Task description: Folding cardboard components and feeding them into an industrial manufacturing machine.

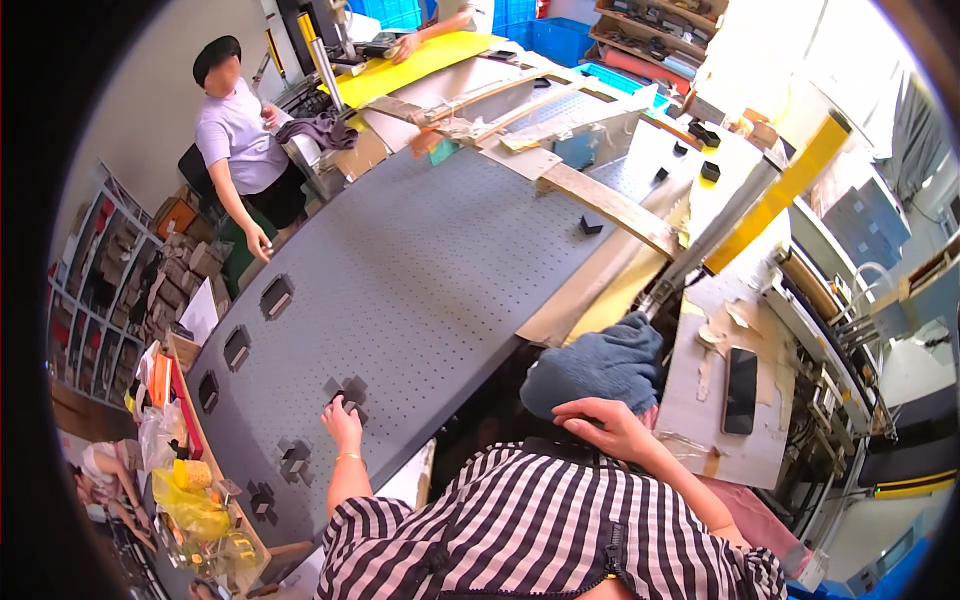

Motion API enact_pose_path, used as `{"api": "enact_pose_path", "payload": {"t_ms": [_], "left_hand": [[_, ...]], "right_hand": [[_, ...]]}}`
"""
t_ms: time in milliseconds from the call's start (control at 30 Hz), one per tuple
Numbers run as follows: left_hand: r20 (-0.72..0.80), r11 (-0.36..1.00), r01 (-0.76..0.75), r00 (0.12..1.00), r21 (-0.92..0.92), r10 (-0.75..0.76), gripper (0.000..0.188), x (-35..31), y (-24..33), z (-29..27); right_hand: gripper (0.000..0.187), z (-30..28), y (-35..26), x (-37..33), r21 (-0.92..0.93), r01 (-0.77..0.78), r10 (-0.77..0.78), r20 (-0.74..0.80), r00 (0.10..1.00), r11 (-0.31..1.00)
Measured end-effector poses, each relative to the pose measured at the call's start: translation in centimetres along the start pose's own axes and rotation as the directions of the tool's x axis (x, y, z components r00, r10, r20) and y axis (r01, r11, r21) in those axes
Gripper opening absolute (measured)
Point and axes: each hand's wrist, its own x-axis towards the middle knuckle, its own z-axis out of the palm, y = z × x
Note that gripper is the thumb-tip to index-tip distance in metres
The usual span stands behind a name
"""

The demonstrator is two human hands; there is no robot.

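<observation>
A large dark grey perforated sheet [420, 265] covers the slanting work surface in front of me. On its near part, my left hand [343, 428] pinches a small black piece at its fingertips, over a flat dark cross-shaped blank [354, 388]. Two similar cross-shaped blanks [294, 459] lie nearer the lower left. Along the far left edge sit three black shapes with raised sides, like shallow trays [276, 297]. My right hand [606, 428] rests in front of my body with its fingers stretched out and nothing visible in it, next to a bunched blue-grey cloth [600, 367].
Across the sheet stands a person [240, 145], one hand over its far edge. Wooden slats [610, 208] cross the sheet's far part. A yellow-and-metal post [775, 195] rises at the right, beside a phone [740, 390] on a board. Small black boxes [709, 172] sit beyond.
</observation>
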Motion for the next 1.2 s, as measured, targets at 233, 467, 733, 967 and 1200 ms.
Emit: {"api": "enact_pose_path", "payload": {"t_ms": [233,467,733,967,1200], "left_hand": [[0.232,0.959,-0.006,0.97,-0.283,0.075,0.009,3.9,2.3,-0.1],[0.359,0.395,0.092,0.636,-0.914,0.683,0.017,2.4,28.1,-13.2],[-0.185,-0.233,-0.428,-0.152,-0.873,0.971,0.009,-11.8,48.5,-26.3],[-0.231,-0.372,-0.294,-0.418,-0.881,0.879,0.011,-23.6,58.4,-29.3],[-0.177,-0.398,-0.234,-0.625,-0.887,0.761,0.015,-27.7,66.6,-29.1]], "right_hand": [[0.029,3.0,-1.2,3.9,-0.096,0.136,-0.122,0.143,0.982,0.986],[0.027,-1.0,-0.1,-1.6,-0.193,0.136,-0.151,-0.069,0.986,0.972],[0.042,-9.0,-1.7,-15.3,-0.48,0.015,-0.303,-0.528,0.793,0.877],[0.035,-11.3,1.7,-28.2,-0.351,-0.091,-0.161,-0.627,0.763,0.932],[0.046,-16.0,4.3,-32.9,-0.176,-0.057,-0.106,-0.789,0.605,0.983]]}}
